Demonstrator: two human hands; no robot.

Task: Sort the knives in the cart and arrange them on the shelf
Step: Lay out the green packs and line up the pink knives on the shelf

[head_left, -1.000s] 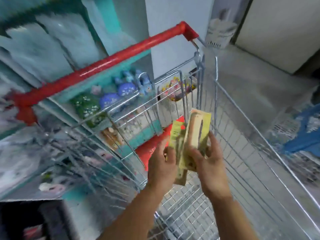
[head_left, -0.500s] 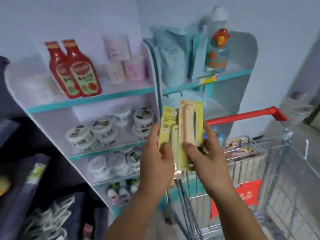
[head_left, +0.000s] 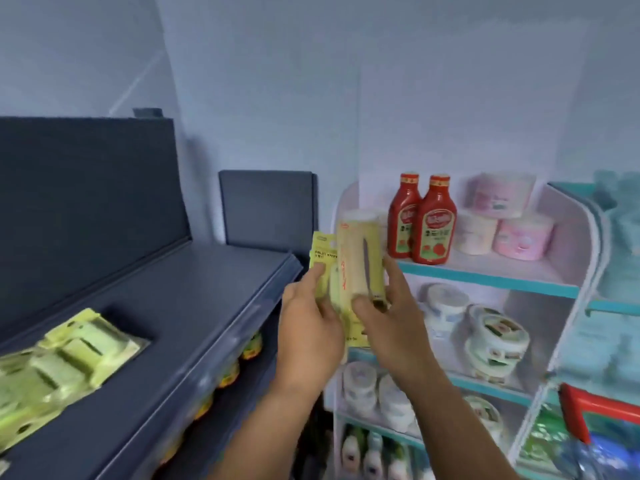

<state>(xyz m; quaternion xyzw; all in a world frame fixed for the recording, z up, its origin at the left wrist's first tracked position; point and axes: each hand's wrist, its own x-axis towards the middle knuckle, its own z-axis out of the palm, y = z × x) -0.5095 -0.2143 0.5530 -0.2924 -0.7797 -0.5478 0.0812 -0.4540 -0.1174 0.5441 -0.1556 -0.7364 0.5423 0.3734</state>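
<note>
Both hands are being held up in front of the gap between two shelving units, each gripping a carded knife. The left hand (head_left: 310,318) is pinching the small fruit-knife pack (head_left: 323,261), thumb lying on its yellow-green card and fingers curled behind. The right hand (head_left: 389,318) is curling thumb and fingers around the lower part of the taller knife pack (head_left: 360,268), whose pale handle and dark blade are standing upright. The two packs are overlapping edge to edge, the small one partly tucked behind the tall one.

To the left, the dark shelf (head_left: 194,306) is sloping toward the viewer, its top mostly bare near the hands, with a raised dark back panel behind it. Its front edge is running diagonally just beside the left hand. At its far left end a heap of yellow-green knife packs (head_left: 65,362) is lying flat, well apart from the hands. Under the front lip a row of blurred yellow and orange goods (head_left: 230,372) is showing.

To the right, the white rack with teal edges (head_left: 485,282) is holding two red sauce bottles (head_left: 424,220) and pink-and-white rolls (head_left: 502,220) on the top tier, round lidded tubs (head_left: 491,337) below, and small bottles at the bottom. The red cart handle (head_left: 602,407) is poking in at the lower right corner.
</note>
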